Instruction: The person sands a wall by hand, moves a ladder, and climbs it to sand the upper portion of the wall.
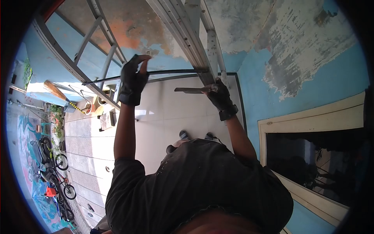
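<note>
My left hand (133,80), in a black fingerless glove, is closed around a thin dark horizontal bar (175,71) that runs across to a grey metal frame rail (183,35). In my right hand (220,96), also gloved in black, I grip a flat metal scraper blade (191,90) that points left, just below the bar. Both hands are raised close to the rail and the pipe (213,46) beside it. My feet (185,135) show far below on the pale tiled floor (163,113).
A blue wall (311,70) with large peeled grey and white patches fills the right side. A cream door frame (311,117) sits lower right. A broom (54,90) and small items lie on the floor at the left; bicycles (58,175) stand further out.
</note>
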The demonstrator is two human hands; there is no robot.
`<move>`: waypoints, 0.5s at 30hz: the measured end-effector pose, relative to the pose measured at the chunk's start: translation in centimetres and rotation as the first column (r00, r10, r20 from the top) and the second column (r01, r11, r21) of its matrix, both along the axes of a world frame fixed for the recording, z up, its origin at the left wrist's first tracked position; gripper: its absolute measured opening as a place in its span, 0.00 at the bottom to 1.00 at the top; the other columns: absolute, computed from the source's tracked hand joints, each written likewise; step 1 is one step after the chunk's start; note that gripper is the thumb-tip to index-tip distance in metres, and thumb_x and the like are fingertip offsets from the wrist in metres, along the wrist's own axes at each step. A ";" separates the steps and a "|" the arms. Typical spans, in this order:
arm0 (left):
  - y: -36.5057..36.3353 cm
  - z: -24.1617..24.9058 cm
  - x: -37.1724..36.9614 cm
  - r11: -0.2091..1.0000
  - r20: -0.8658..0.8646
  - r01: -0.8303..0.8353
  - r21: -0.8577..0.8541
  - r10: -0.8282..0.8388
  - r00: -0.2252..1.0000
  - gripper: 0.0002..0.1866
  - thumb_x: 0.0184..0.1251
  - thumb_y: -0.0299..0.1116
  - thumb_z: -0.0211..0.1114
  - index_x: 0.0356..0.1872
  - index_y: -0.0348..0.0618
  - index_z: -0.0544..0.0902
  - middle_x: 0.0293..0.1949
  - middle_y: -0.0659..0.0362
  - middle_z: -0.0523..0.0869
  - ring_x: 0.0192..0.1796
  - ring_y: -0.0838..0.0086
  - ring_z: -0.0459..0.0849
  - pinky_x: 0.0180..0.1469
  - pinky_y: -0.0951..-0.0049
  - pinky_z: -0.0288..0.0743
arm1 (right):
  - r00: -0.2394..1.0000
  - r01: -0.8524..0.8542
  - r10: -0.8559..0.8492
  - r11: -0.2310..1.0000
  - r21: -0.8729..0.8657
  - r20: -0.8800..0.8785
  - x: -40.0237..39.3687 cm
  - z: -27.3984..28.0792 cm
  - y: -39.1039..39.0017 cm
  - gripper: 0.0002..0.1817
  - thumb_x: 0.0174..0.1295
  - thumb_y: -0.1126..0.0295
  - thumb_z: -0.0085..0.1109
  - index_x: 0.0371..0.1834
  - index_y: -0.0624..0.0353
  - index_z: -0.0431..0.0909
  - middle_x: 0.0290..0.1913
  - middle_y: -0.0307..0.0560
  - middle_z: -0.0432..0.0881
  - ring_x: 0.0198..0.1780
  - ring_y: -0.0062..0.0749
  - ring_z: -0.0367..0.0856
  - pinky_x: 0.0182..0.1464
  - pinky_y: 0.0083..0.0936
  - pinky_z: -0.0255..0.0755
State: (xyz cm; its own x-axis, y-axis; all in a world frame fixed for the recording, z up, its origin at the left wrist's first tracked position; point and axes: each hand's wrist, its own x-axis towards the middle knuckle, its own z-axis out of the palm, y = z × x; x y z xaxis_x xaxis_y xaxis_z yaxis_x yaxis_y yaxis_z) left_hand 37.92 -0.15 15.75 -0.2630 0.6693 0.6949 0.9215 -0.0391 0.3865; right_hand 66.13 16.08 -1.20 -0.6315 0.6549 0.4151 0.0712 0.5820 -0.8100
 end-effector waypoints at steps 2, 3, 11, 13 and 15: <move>-2.6 0.0 -4.1 0.927 -0.025 -0.241 0.288 0.259 0.965 0.11 0.77 0.36 0.58 0.45 0.40 0.86 0.39 0.53 0.90 0.41 0.62 0.90 0.46 0.66 0.81 | 1.000 -0.001 0.001 1.000 -0.020 0.023 0.1 -0.1 -0.1 0.14 0.56 0.58 0.74 0.39 0.55 0.91 0.39 0.50 0.79 0.43 0.41 0.81 0.48 0.35 0.76; -4.3 -0.6 -6.7 0.833 0.005 -0.373 0.408 0.406 0.914 0.12 0.77 0.35 0.59 0.45 0.39 0.86 0.39 0.53 0.90 0.41 0.65 0.89 0.46 0.66 0.81 | 1.000 -0.019 0.019 1.000 -0.006 0.020 0.3 -0.1 0.0 0.14 0.56 0.58 0.74 0.39 0.55 0.91 0.39 0.50 0.79 0.43 0.41 0.81 0.48 0.35 0.76; -13.8 -3.1 -26.2 0.651 0.229 -0.737 0.181 0.701 0.676 0.29 0.73 0.39 0.69 0.68 0.33 0.71 0.62 0.48 0.80 0.62 0.65 0.81 0.55 0.70 0.80 | 0.987 -0.106 0.112 0.993 -0.053 0.118 1.1 0.9 0.4 0.09 0.57 0.66 0.73 0.36 0.58 0.90 0.49 0.46 0.81 0.47 0.36 0.81 0.51 0.31 0.77; -13.9 -4.9 -28.8 0.751 0.449 -0.563 0.345 0.395 0.802 0.30 0.75 0.42 0.67 0.68 0.33 0.71 0.62 0.48 0.79 0.59 0.68 0.82 0.52 0.74 0.79 | 0.997 -0.055 0.059 0.997 -0.062 0.054 1.3 2.2 -0.7 0.09 0.57 0.65 0.74 0.36 0.58 0.90 0.53 0.47 0.80 0.48 0.35 0.81 0.53 0.31 0.77; -14.8 -4.1 -28.2 0.870 0.452 -0.387 0.305 0.226 0.863 0.18 0.79 0.48 0.61 0.46 0.41 0.76 0.33 0.65 0.77 0.33 0.81 0.72 0.36 0.77 0.69 | 0.996 0.047 -0.049 0.999 0.026 0.079 1.8 2.6 -1.5 0.09 0.56 0.66 0.74 0.35 0.59 0.90 0.58 0.46 0.79 0.51 0.31 0.82 0.55 0.29 0.77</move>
